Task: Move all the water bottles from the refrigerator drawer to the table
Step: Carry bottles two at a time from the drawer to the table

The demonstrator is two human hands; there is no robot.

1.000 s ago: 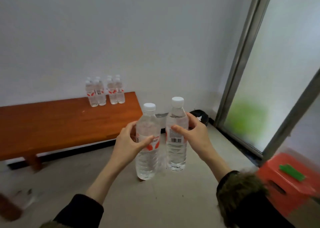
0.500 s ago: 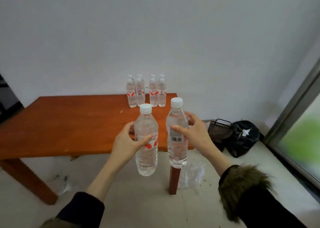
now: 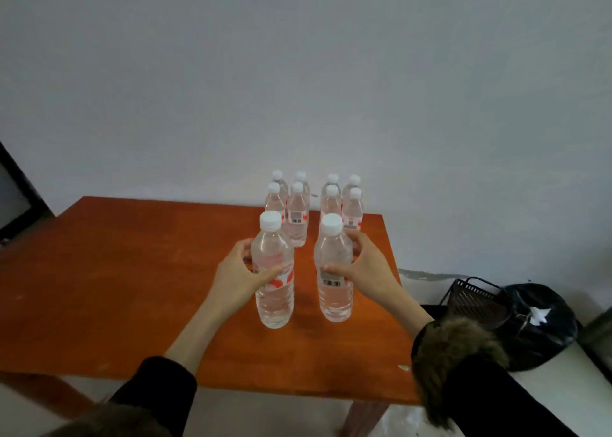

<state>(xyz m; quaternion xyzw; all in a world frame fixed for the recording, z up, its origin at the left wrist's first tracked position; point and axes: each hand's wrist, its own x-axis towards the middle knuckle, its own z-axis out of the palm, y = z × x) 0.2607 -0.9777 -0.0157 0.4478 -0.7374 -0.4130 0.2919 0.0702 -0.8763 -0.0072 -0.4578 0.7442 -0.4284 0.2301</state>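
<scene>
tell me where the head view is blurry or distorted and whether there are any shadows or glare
Head view: soft overall, with the fur cuff and near sleeves smeared; wide-angle bending shows at the dark frame on the left edge; lighting is flat and dim, with only faint shadows under the two held bottles on the table; no strong glare, only small highlights on the bottles.

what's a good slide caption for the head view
Both hands, left and right, each hold a bottle over the table, before eight standing bottles.
</scene>
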